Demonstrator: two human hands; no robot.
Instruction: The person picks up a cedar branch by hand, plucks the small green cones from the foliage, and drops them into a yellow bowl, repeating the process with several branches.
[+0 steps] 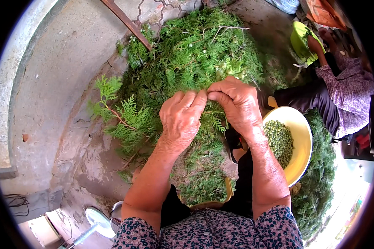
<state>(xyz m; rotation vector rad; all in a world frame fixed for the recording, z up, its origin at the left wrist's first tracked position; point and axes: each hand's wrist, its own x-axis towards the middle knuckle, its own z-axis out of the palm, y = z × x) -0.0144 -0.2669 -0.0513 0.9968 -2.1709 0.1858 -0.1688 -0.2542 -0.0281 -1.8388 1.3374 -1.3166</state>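
Note:
My left hand (180, 118) is closed, its fingers curled around an arborvitae sprig (215, 115) whose green leaves show just under the hands. Thumb and forefinger of my right hand (237, 103) pinch together against the left fingertips; whatever lies between them is hidden. Both hands are over a big heap of arborvitae branches (187, 54). Pale green cones (230, 68) show just beyond the right knuckles. Beside my right forearm, a yellow basin (301, 137) holds many small green cones (278, 143).
A rusty metal bar (129, 25) slants over the heap's far left. One leafy branch (118, 116) sticks out leftward. At the right a person (345, 91) sits with a hand in a lime-green basin (298, 41). More cut greenery (318, 186) lies behind the yellow basin.

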